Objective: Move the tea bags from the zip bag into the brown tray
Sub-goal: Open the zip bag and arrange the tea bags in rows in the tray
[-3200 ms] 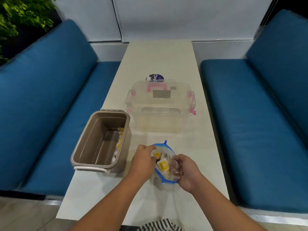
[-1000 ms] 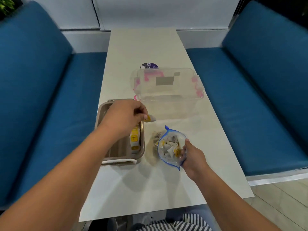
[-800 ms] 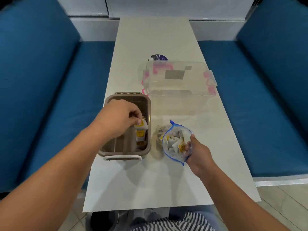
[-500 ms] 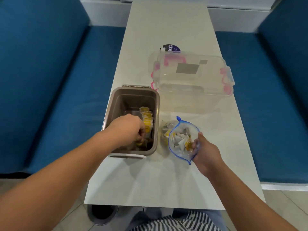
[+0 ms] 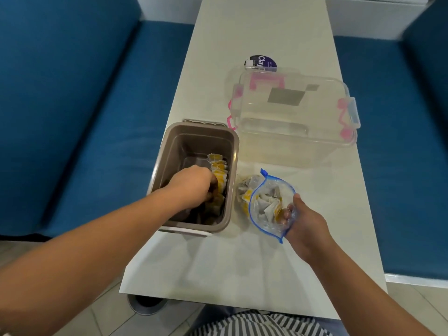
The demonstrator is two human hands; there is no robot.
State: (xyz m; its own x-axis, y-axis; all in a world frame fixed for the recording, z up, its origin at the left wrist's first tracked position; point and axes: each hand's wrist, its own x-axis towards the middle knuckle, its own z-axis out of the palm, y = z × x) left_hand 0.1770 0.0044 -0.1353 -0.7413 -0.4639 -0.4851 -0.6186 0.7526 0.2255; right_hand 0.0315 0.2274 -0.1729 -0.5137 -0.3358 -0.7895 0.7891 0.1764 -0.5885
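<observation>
Head view. Blue upholstered seats (image 5: 72, 112) flank a pale bench (image 5: 242, 267) on both sides. On the bench, farthest from the person, stands a clear lidded storage box (image 5: 293, 122) with pink latches. The brown tray (image 5: 194, 130) sits nearer, at the bench's left edge. The zip bag (image 5: 270, 225) stands just right of the tray, its blue-rimmed mouth open upward.

The left hand (image 5: 194, 186) reaches down inside the tray. Its fingers are curled out of sight against the row of yellow-tagged tea bags (image 5: 219, 172) along the tray's right wall. Whether they grip one cannot be told. The right hand (image 5: 306, 226) pinches the near rim of the zip bag, thumb outside and fingertips inside. Many tea bags (image 5: 264, 206) remain in it. A round purple label (image 5: 261, 61) lies behind the box.

Hazards, as judged:
- The tags and strings may snag, so a rising left hand could drag filed tea bags out.
- A slack pinch could let the zip bag slump and spill.
- A sideways push could slide the tray off the edge.
</observation>
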